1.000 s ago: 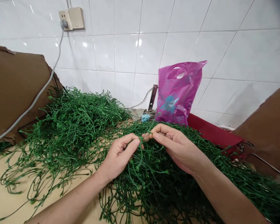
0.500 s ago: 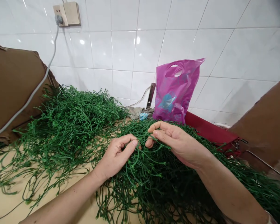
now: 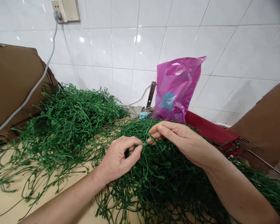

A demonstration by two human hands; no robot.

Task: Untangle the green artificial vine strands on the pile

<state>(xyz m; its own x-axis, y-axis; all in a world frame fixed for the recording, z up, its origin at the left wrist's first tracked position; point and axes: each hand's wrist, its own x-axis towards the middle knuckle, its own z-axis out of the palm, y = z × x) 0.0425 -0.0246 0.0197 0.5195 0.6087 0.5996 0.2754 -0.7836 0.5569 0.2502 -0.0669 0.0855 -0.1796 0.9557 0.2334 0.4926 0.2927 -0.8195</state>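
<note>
Stem [image 3: 145,144], green and thin, at the fingertips of the left hand [image 3: 119,158]. The left thumb and index finger pinch it; its short exposed part projects from the grip toward the right hand [image 3: 184,140], its long axis running nearly crosswise, from one hand to the other. Just beyond the pinch it meets other strands at a small node, from which some droop toward the wearer. Where each strand ends among its neighbours cannot be told.

The left hand is the nearer, being in contact with the stem. The right hand lies just to the right of the node and slightly farther from the wearer, its fingers curled and its thumb laid close against the index finger. A bit of green shows by these fingers; whether they pinch it or merely lie beside it cannot be told. The two sets of fingertips face each other, near but apart.

Below and to the right of the grip: the heap [image 3: 168,183] of similar stems, over which both hands are held. Left of the grip, and farther off: a second pile [image 3: 77,115] on the table [image 3: 80,207]. Beyond the grip, slightly to the right: a purple bag [image 3: 175,93], upright before the tiled wall [image 3: 121,49].
</note>
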